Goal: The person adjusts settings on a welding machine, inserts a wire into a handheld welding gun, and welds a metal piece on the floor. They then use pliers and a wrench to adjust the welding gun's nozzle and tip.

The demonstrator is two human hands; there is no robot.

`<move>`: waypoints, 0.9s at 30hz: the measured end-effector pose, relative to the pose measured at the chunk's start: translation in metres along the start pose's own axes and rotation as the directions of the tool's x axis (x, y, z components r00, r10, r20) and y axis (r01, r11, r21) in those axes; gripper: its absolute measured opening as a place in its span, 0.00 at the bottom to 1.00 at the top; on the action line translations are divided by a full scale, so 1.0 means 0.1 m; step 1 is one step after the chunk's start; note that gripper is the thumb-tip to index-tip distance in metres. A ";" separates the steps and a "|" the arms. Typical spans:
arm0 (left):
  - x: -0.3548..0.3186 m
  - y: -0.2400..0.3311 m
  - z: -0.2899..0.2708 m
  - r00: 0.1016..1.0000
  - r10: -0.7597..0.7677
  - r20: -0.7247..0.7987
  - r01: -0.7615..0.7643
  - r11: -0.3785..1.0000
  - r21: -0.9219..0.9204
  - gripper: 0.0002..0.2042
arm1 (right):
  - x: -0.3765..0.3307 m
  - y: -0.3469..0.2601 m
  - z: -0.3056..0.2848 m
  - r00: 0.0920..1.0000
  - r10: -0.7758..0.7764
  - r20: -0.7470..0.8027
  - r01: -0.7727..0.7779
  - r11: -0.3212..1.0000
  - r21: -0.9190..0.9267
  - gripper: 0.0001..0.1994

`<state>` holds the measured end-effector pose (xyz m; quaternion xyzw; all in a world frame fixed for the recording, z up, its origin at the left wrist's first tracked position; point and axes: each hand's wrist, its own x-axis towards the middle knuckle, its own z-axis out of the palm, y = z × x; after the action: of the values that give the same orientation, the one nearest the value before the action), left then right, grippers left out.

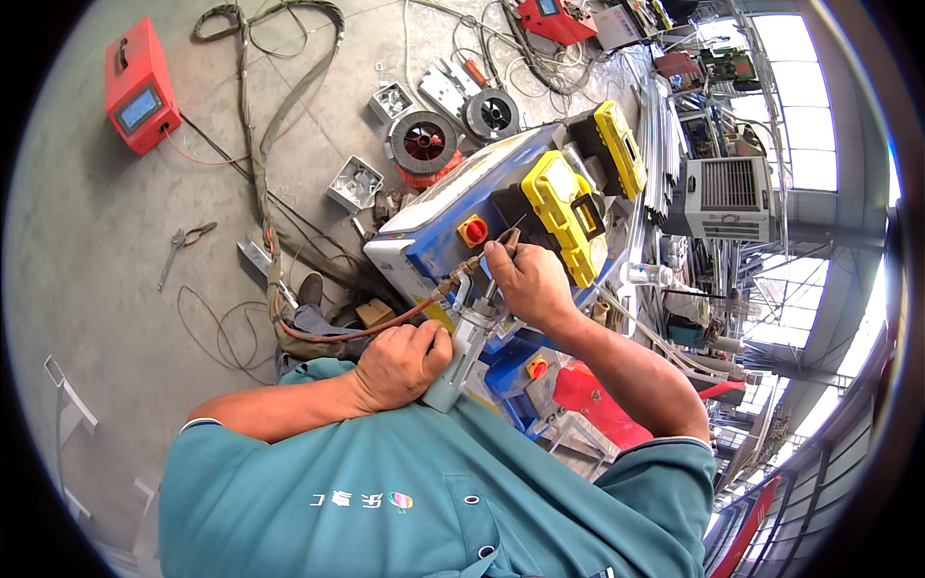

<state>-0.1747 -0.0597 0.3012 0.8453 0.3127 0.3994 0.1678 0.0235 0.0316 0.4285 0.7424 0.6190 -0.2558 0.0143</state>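
Note:
A welding torch (467, 352) with a pale grey body lies slanted in front of my chest. My left hand (400, 366) is closed against the side of its body; its fingertips are partly hidden. Above it, my right hand (533, 284) curls its fingers around the torch's front end. A copper-coloured nozzle (512, 239) sticks out between the thumb and forefinger, with a thin wire beside it. Brass fittings (450, 285) sit at the torch's left side, and a reddish hose (385, 326) runs from them to the left.
A blue and white machine (434, 246) with a red knob carries yellow-lidded toolboxes (564, 207). Wire spools (424, 142) and open metal boxes (355, 184) lie beyond. Thick cables (255, 144) cross the floor near a red box-shaped unit (140, 87) and pliers (199, 232).

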 end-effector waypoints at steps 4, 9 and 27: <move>-0.02 -0.02 -0.02 1.000 -0.002 -0.010 0.002 1.000 -0.006 0.15 | 0.03 -0.07 -0.01 0.999 0.012 0.036 -0.013 0.999 0.031 0.30; -0.06 -0.04 -0.03 1.000 0.002 -0.014 -0.002 1.000 -0.001 0.15 | 0.04 -0.06 0.00 0.997 -0.008 0.072 0.004 0.999 0.052 0.28; -0.13 -0.06 -0.06 0.995 -0.047 -0.090 0.043 0.998 -0.037 0.18 | 0.00 -0.07 0.03 0.995 -0.072 0.069 0.050 0.957 0.285 0.27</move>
<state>-0.1881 -0.0635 0.2950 0.8160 0.3319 0.4389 0.1773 0.0156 0.0317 0.4277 0.7067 0.5977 -0.3710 -0.0755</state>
